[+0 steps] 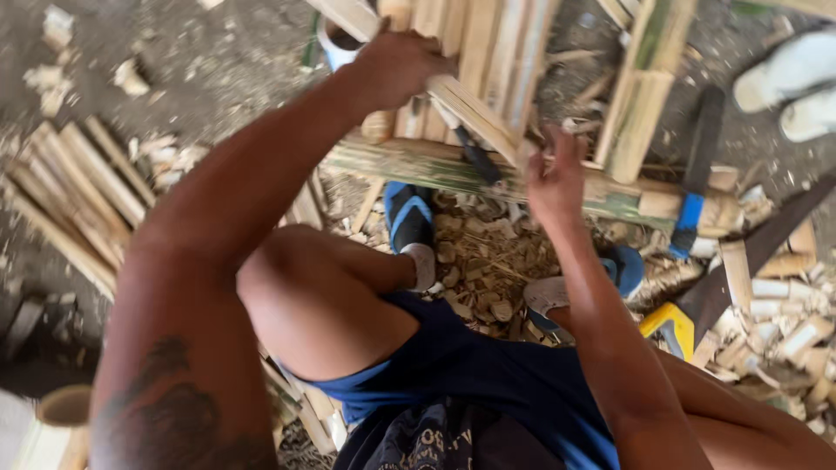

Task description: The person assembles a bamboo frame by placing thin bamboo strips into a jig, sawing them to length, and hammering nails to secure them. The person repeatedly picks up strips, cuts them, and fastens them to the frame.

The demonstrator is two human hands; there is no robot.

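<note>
Bamboo slat (475, 109) (pale) under left grip (396, 65)

The ground (218, 61) is bare grey dirt strewn with pale wood chips (488, 261). At the left of the frame lies a bundle of split bamboo strips (74, 196). A green bamboo pole (435, 170) lies across the upper middle. At the right a handsaw (740, 261) rests among short cut bamboo pieces (792, 322).
</note>
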